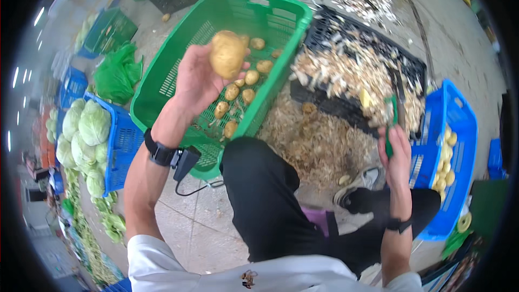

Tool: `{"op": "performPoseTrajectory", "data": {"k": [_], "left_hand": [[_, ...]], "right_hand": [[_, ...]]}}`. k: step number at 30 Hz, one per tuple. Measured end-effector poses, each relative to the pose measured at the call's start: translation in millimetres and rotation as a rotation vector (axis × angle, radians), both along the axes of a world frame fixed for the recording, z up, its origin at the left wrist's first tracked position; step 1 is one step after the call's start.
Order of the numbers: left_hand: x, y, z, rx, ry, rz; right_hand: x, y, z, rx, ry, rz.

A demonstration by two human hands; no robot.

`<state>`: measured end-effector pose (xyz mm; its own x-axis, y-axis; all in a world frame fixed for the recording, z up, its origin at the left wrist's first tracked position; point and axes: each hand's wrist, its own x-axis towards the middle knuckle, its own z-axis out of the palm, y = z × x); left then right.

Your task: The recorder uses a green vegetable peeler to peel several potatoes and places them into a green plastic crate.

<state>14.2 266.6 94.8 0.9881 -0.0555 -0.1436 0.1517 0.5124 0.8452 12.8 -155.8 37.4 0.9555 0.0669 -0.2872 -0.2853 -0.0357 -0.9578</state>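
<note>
My left hand point(195, 78) holds a large unpeeled potato point(227, 55) up above a green plastic crate point(154, 89). Its fingers curl under and behind the potato. Several smaller potatoes point(252, 77) lie scattered on the floor of that crate. In my right hand point(399, 157) is a green-handled peeler point(390, 143), its far end over the heap of peelings point(340, 67). The heap lies on an upturned-looking black crate point(416, 57). The two hands are well apart, and the peeler does not touch the potato.
Peeled potatoes point(445, 159) fill part of a blue crate point(466, 130) at my right. More shavings point(311, 143) cover the floor between my knees. Cabbages point(93, 123) stand in another blue crate point(116, 151) at left, near a green plastic bag point(118, 73).
</note>
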Motion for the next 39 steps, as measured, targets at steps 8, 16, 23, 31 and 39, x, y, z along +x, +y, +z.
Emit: {"op": "performPoseTrajectory", "data": {"k": [8, 16, 23, 31, 39], "left_hand": [[-48.8, -200.6, -4.0, -0.139, 0.277, -0.041], [-33.8, -278.7, -86.4, -0.216, 0.352, -0.217], [-30.0, -273.4, -96.2, -0.211, 0.324, -0.297], [-28.6, -264.4, -91.0, -0.162, 0.435, -0.070], [-27.3, -267.5, -104.9, -0.272, 0.497, -0.155]], "right_hand": [[-58.6, 5.1, 23.5, -0.247, -0.473, 0.131], [-78.8, -23.3, -10.3, -0.582, -0.623, 0.124], [-28.9, -69.3, -94.6, -0.556, -0.121, -0.052], [-67.0, -4.3, -41.4, -0.552, -0.457, 0.133], [-19.4, -53.2, -90.7, -0.623, -0.241, -0.001]]}}
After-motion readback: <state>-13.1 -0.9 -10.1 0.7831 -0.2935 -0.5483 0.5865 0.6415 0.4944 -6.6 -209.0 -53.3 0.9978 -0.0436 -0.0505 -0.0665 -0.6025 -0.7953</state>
